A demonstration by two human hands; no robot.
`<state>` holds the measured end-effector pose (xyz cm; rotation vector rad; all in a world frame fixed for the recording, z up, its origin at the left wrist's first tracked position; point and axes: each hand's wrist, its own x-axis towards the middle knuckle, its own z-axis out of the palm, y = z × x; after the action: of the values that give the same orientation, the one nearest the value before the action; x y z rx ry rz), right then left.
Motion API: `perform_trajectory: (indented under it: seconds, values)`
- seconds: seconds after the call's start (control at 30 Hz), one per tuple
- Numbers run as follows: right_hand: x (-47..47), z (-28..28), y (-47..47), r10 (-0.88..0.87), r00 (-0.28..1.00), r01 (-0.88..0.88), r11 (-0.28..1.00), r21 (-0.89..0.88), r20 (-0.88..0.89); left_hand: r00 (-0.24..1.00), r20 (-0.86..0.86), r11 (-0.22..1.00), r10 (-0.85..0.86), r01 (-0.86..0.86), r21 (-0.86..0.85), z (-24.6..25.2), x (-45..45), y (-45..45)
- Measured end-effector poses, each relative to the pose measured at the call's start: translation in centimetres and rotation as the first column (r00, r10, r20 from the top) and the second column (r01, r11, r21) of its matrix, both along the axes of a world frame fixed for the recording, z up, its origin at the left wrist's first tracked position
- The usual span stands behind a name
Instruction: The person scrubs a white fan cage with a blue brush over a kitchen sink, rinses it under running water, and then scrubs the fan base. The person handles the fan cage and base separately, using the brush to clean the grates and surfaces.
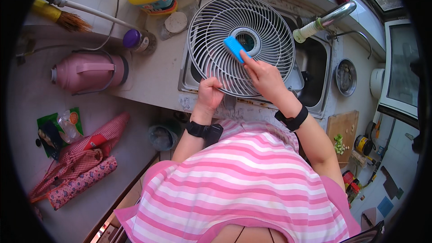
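Note:
A round grey fan grille (216, 44) with curved ribs and a ring-shaped hub lies over the left part of a stainless steel double sink (325, 74). My left hand (210, 93) grips its near rim, thumb on top. In my right hand (268, 77) is a blue brush (234, 48), held over the ribs just left of the hub, with the index finger stretched along its back. The brush's underside is hidden, so I cannot tell how firmly it meets the ribs. Both wrists wear black bands.
A chrome faucet (337, 15) reaches over the sink from the back right. Left stand a yellow bottle (158, 0), a purple-lidded jar (140, 41) and a pink thermos (91, 71). To the right are a metal bowl (345, 77) and a wooden cutting board (341, 125) with chopped greens.

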<state>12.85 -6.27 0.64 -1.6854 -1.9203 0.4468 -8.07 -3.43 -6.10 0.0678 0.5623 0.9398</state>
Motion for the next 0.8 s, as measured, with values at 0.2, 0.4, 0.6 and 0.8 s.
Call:
perform_trajectory:
  seconds: [0.2,0.4,0.6,0.8]
  values:
    - [-2.6,1.9,-0.3,0.189,0.976,-0.202,0.971,-0.124,-0.112,0.996,-0.083,0.998,-0.03,0.034,0.043,1.8,0.3,0.6]
    - [-1.6,2.7,0.4,-0.007,0.988,0.015,0.998,-0.054,0.157,0.998,0.009,0.998,-0.057,0.057,0.041,2.9,0.5,0.1]
    - [-1.8,2.8,0.3,0.196,0.981,-0.194,0.975,-0.108,0.007,0.989,-0.129,0.997,-0.073,0.071,-0.02,2.9,0.9,0.0]
    - [-2.4,1.6,0.5,0.199,0.98,-0.195,0.969,-0.152,0.007,0.996,-0.066,0.997,-0.063,0.06,-0.049,1.8,0.6,-0.3]
